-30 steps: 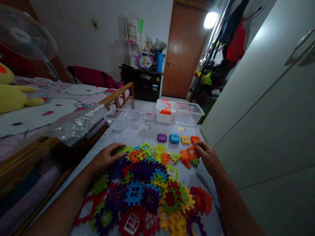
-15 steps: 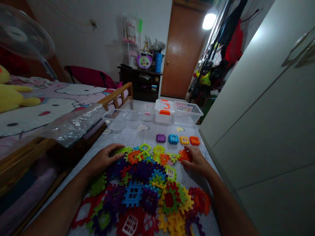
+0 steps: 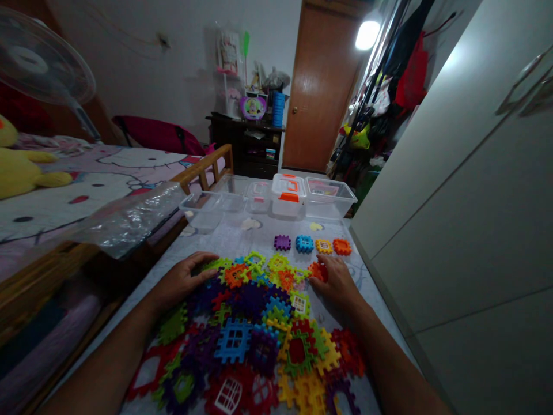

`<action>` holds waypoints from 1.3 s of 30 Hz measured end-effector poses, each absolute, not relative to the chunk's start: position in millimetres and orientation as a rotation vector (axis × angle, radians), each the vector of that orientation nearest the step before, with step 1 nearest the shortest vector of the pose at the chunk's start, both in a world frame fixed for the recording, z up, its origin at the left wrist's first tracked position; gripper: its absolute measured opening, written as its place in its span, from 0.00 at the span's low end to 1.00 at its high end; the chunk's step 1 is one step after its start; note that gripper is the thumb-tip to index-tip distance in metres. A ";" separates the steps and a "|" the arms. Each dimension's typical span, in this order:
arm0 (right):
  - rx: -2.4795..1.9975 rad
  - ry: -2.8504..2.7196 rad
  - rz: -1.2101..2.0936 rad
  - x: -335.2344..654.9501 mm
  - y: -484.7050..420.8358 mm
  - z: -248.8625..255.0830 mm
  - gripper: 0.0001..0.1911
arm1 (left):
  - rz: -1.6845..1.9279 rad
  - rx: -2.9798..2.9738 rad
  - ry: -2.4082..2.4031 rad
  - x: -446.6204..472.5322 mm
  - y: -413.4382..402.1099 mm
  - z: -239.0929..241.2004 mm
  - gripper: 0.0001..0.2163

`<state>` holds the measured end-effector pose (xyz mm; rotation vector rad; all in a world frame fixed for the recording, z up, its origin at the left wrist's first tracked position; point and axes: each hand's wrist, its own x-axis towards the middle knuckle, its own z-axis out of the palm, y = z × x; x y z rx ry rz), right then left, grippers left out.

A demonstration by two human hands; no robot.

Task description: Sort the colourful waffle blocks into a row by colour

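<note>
The left hand (image 3: 185, 279), spread, touched the pile (image 3: 253, 300); the right hand (image 3: 337, 281) curled round orange pieces (image 3: 318, 271), grip unclear. They seemed light, stiff, best edge-held.

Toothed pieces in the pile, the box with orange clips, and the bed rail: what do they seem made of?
Toothed pieces: likely hard plastic, smooth, going by solid colours and crisp moulded teeth.
Box with orange clips: probably plastic, smooth, whitish and translucent, with rounded corners.
Bed rail: looks like wood, brown and perhaps varnished; the grain is too dim to confirm.
</note>
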<state>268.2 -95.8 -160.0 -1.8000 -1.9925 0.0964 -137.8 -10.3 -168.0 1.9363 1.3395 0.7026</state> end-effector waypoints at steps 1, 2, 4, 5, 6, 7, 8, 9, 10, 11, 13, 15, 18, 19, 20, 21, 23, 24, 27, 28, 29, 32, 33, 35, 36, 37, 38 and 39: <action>-1.803 -2.005 0.097 268.2 -95.5 -160.6 0.29 | 0.707 1.938 1.342 -137.6 -10.4 -167.7 0.26; -1.805 -2.014 0.102 268.3 -95.2 -160.9 0.29 | 0.707 1.940 1.346 -137.4 -10.4 -167.3 0.27; -1.806 -2.017 0.115 269.3 -94.6 -160.5 0.29 | 0.701 1.947 1.350 -137.3 -10.5 -166.7 0.27; -1.808 -2.013 0.123 270.3 -94.4 -159.7 0.28 | 0.697 1.950 1.349 -137.4 -10.5 -166.5 0.27; -1.817 -2.002 0.126 271.8 -94.4 -158.3 0.28 | 0.695 1.953 1.348 -137.5 -10.6 -166.3 0.27; -1.831 -1.991 0.130 274.0 -94.5 -156.3 0.28 | 0.695 1.956 1.347 -137.6 -10.6 -166.2 0.27; -1.847 -1.980 0.136 276.9 -95.0 -154.0 0.28 | 0.695 1.957 1.348 -137.8 -10.8 -166.1 0.27; -1.861 -1.974 0.147 280.4 -95.7 -151.5 0.29 | 0.695 1.958 1.349 -137.9 -10.9 -166.0 0.27; -1.870 -1.971 0.166 284.4 -96.6 -148.8 0.30 | 0.697 1.956 1.349 -137.9 -11.1 -166.0 0.27; -1.873 -1.975 0.199 288.7 -97.8 -146.3 0.31 | 0.699 1.954 1.347 -137.9 -11.2 -166.1 0.27; -1.872 -1.995 0.303 296.6 -100.2 -142.2 0.32 | 0.707 1.950 1.343 -137.8 -11.4 -166.4 0.27; -1.880 -2.001 0.410 302.1 -102.2 -139.3 0.33 | 0.714 1.946 1.341 -137.5 -11.4 -166.7 0.27; -1.895 -1.963 0.473 305.2 -103.2 -135.6 0.32 | 0.717 1.936 1.347 -137.0 -11.3 -166.9 0.28; -1.899 -1.945 0.469 305.1 -103.2 -134.3 0.32 | 0.718 1.936 1.349 -136.8 -11.3 -166.6 0.28; -1.905 -1.928 0.457 304.4 -103.1 -133.2 0.32 | 0.719 1.937 1.351 -136.6 -11.4 -166.3 0.28; -1.907 -1.916 0.443 303.4 -102.9 -132.4 0.32 | 0.719 1.939 1.354 -136.3 -11.4 -165.8 0.28; -1.894 -1.916 0.420 300.5 -102.6 -132.2 0.32 | 0.721 1.944 1.358 -135.8 -11.7 -164.6 0.28; -1.884 -1.924 0.409 298.8 -102.5 -132.9 0.32 | 0.723 1.947 1.360 -135.5 -11.8 -163.9 0.28; -1.890 -1.961 0.376 294.3 -102.0 -137.4 0.33 | 0.721 1.948 1.361 -135.1 -12.2 -162.5 0.28; -1.907 -1.968 0.355 293.3 -101.8 -139.1 0.34 | 0.717 1.945 1.360 -135.2 -12.3 -162.3 0.28; -1.923 -1.977 0.333 292.6 -101.5 -140.8 0.34 | 0.712 1.940 1.359 -135.3 -12.4 -162.4 0.28; -1.947 -1.996 0.264 292.0 -100.9 -144.1 0.34 | 0.701 1.930 1.347 -136.3 -12.2 -163.5 0.28; -1.949 -1.999 0.245 291.8 -100.8 -144.5 0.34 | 0.697 1.929 1.342 -136.7 -12.0 -164.1 0.28; -1.959 -2.004 0.220 291.0 -100.9 -144.4 0.34 | 0.686 1.932 1.334 -137.3 -11.6 -165.0 0.28; -1.972 -2.006 0.209 290.2 -101.0 -144.0 0.34 | 0.680 1.933 1.333 -137.6 -11.4 -165.3 0.27; -1.990 -2.010 0.194 289.2 -101.1 -143.2 0.35 | 0.674 1.935 1.333 -137.8 -11.3 -165.5 0.27; -2.010 -2.012 0.171 287.9 -101.3 -142.4 0.34 | 0.672 1.938 1.333 -138.0 -11.2 -165.5 0.27; -2.029 -2.011 0.142 286.5 -101.4 -141.4 0.34 | 0.672 1.941 1.335 -138.1 -11.2 -165.5 0.27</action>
